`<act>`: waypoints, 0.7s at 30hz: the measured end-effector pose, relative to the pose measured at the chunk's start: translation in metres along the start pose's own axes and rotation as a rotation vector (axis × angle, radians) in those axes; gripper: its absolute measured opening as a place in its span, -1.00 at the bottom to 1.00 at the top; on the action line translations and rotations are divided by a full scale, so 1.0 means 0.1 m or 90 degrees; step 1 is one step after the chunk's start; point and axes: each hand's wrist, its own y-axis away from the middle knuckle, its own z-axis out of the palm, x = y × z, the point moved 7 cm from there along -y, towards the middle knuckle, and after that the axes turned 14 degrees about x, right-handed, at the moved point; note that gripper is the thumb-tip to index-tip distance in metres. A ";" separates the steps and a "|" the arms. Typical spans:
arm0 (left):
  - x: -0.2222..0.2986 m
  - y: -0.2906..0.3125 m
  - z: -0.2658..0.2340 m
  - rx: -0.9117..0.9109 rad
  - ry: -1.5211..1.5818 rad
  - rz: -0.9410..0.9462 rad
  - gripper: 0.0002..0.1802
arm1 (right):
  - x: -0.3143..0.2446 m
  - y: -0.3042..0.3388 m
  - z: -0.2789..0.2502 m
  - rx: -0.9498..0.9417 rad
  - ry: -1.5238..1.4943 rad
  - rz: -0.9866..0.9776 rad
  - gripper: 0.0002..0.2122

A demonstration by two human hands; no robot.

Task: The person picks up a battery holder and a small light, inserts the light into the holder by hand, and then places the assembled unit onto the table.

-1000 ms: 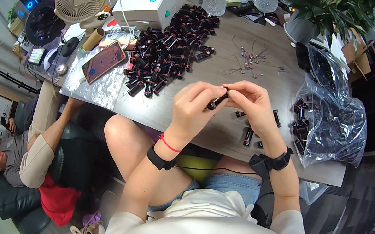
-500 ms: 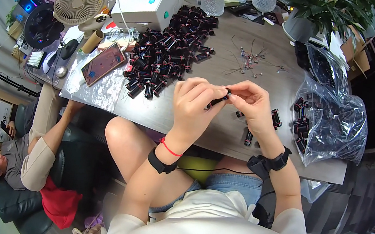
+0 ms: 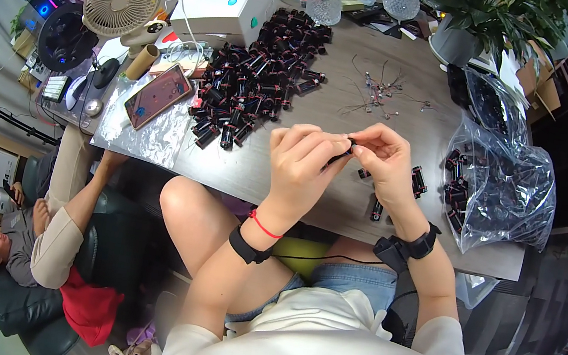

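Above the table's front edge, my left hand point(image 3: 305, 160) is closed round a small black cylindrical part point(image 3: 340, 156), most of it hidden by the fingers. My right hand point(image 3: 383, 161) meets it at the part's end, with thumb and forefinger pinched there. Whether anything else sits in that pinch is too small to tell. Beneath and beside my right hand lie a few similar black cylinders point(image 3: 418, 182) with reddish ends. A large heap of the same cylinders point(image 3: 258, 82) spreads to the left. Farther back are several small pieces with thin wire leads point(image 3: 382, 94).
A clear plastic bag point(image 3: 510, 189) with more cylinders lies at the right. On the left are a phone point(image 3: 158, 97) on clear plastic, a cardboard tube point(image 3: 142, 62), a fan point(image 3: 124, 1) and a white printer point(image 3: 223, 3). A potted plant point(image 3: 458, 42) stands behind. Another person point(image 3: 23, 249) reclines at left.
My left hand has shifted slightly right with the black part, closer to my right hand. My right hand has barely moved. The other person's hand now shows raised near their chest.
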 end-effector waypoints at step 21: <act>-0.04 0.03 0.07 -0.046 0.052 -0.127 -0.68 | -0.06 -0.02 0.06 -0.001 0.020 -0.060 -0.82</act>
